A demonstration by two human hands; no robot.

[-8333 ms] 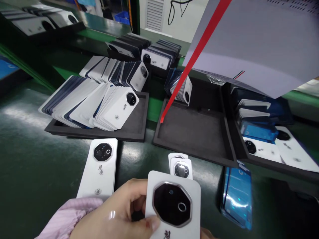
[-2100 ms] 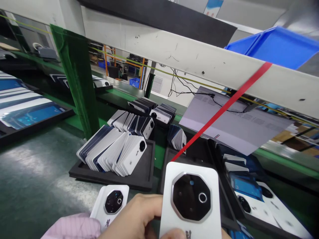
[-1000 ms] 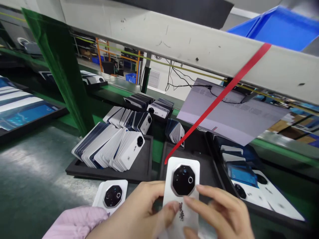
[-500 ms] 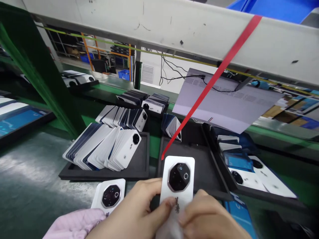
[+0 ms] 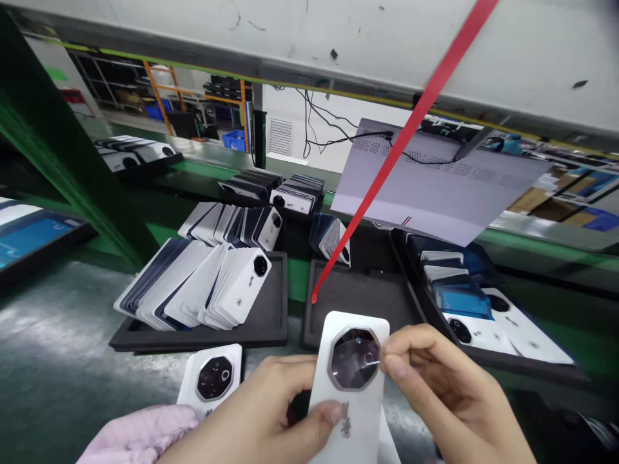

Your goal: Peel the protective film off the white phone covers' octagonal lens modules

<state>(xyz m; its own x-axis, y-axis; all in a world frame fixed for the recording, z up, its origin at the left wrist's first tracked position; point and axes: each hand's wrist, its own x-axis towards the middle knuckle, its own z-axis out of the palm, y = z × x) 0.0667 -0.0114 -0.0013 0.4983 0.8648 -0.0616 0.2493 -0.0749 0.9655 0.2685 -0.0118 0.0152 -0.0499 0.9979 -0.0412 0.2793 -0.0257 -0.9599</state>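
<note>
Dark green table [image 5: 58,361] across the whole near view, with a white beam [image 5: 338,38] overhead and a red strap [image 5: 387,167] slanting down from it to the middle tray. Grey sheet [image 5: 435,193] hanging tilted behind the strap.

Three black trays on the table: left tray [image 5: 261,328] packed with leaning rows of white phone backs [image 5: 203,283]; middle tray [image 5: 362,293] mostly bare, a short row of backs standing at its far edge; right tray [image 5: 532,370] with backs lying flat and blue-filmed pieces.

Low in the centre, one white back cover [image 5: 351,393] held upright above the table's near edge, just in front of the middle tray, its eight-sided camera panel [image 5: 354,358] facing up. Left hand [image 5: 271,419], pink sleeve at the wrist, closed around the cover's lower left side, thumb pressed on its face. Right hand [image 5: 445,393] pinching, thumb and forefinger together at the right rim of the camera panel, apparently on a thin clear film there.

Another white cover [image 5: 210,383] lying flat on the table, just left of the left hand.
</note>
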